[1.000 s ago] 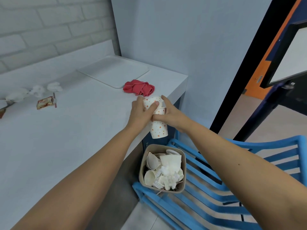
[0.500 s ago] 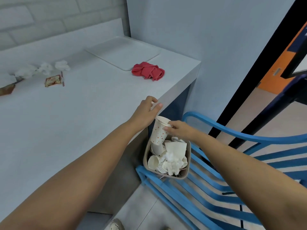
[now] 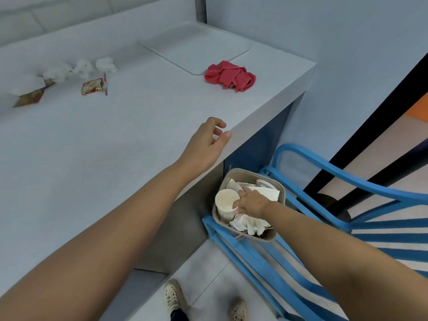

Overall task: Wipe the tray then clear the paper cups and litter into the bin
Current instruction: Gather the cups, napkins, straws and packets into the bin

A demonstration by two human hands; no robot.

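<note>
Through the head camera I judge this to be the clearing step. My right hand [image 3: 251,202] is down in the bin [image 3: 283,193] at about five o'clock, fingers and thumb pinching the rim of the stacked paper cups [image 3: 225,206], which stand upright among the rubbish there. My left hand [image 3: 206,144] hangs above the table [image 3: 115,158] edge, loosely curled and holding nothing. Next I should let the cups go and reach to ten o'clock, where the crumpled tissues [image 3: 81,68] and wrapper [image 3: 92,86] lie, well apart from both hands. The tray [image 3: 194,47] sits at twelve o'clock, with the red cloth [image 3: 230,76] at its near corner.
</note>
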